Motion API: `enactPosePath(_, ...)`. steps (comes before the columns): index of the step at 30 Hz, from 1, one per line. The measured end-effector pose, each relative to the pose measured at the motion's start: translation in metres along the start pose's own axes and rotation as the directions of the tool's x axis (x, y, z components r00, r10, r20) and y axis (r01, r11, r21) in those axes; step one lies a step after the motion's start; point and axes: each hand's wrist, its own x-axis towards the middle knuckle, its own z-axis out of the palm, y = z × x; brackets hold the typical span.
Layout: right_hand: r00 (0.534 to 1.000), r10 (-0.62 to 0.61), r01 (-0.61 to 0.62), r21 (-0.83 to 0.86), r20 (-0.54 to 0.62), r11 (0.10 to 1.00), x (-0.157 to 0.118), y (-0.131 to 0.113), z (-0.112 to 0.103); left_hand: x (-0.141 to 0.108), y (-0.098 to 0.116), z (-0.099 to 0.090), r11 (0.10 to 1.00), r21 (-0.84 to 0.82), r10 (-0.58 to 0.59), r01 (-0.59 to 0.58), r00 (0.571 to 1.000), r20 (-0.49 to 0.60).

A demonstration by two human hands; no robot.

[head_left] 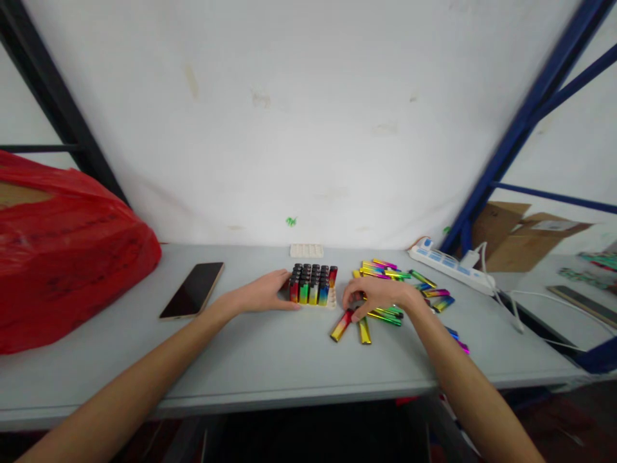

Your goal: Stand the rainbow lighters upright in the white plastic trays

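Note:
Several lighters with shiny coloured bodies and black tops [313, 283] stand upright in rows in a pale slotted tray [332, 299]. The tray's right end shows bare slots in front of a lone red lighter [333, 275]. My left hand [265, 292] grips the left side of this block, thumb at the front corner and fingers behind. To the right, my right hand [376, 294] has curled fingers, with thumb and forefinger at the top end of a red-and-yellow lighter [340, 326] lying on the table. A yellow lighter [364, 331] lies just below that hand.
Loose lighters [436, 298] are scattered around and beyond my right hand. A second pale tray [306, 251] lies by the wall. A phone [193, 290] and a red bag [72, 251] are on the left. A white power strip [453, 267] with cables and a cardboard box [520, 238] are on the right.

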Motion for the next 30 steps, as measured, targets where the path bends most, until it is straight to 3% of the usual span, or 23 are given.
enactPosePath(6, 0.997, 0.061, -0.059, 0.047, -0.047, 0.997, -0.002, -0.001, -0.006, 0.000, 0.001, 0.000, 1.000, -0.009, -0.014, 0.015, 1.000, 0.012)
enactPosePath(10, 0.985, 0.083, -0.041, 0.264, -0.152, 0.964, -0.008, -0.002, -0.014, 0.000, 0.000, 0.000, 1.000, -0.005, -0.010, 0.011, 1.000, 0.020)
enactPosePath(14, 0.947, 0.118, 0.051, 0.500, -0.300, 0.865, -0.005, -0.002, -0.014, 0.000, 0.001, -0.002, 1.000, -0.013, -0.007, 0.008, 1.000, 0.019)
enactPosePath(19, 0.860, 0.185, 0.154, 0.589, -0.475, 0.793, 0.011, 0.001, -0.002, 0.000, -0.002, -0.003, 0.999, -0.038, -0.004, 0.005, 1.000, 0.028)
enactPosePath(21, 0.850, 0.204, 0.208, 0.664, -0.486, 0.718, 0.017, 0.000, 0.003, 0.001, -0.007, -0.002, 0.999, -0.035, 0.014, -0.013, 1.000, 0.016)
enactPosePath(25, 0.873, 0.199, 0.268, 0.778, -0.446, 0.569, 0.022, -0.005, 0.011, 0.004, -0.021, 0.001, 0.999, -0.009, 0.049, -0.049, 0.999, -0.012)
enactPosePath(27, 0.870, 0.185, 0.278, 0.765, -0.456, 0.581, 0.023, -0.006, 0.012, 0.005, -0.026, 0.002, 0.998, -0.014, 0.057, -0.057, 0.998, -0.013)
enactPosePath(30, 0.844, 0.201, 0.237, 0.682, -0.497, 0.692, 0.025, -0.003, 0.011, 0.005, -0.030, 0.001, 0.998, -0.034, 0.059, -0.059, 0.998, -0.020)
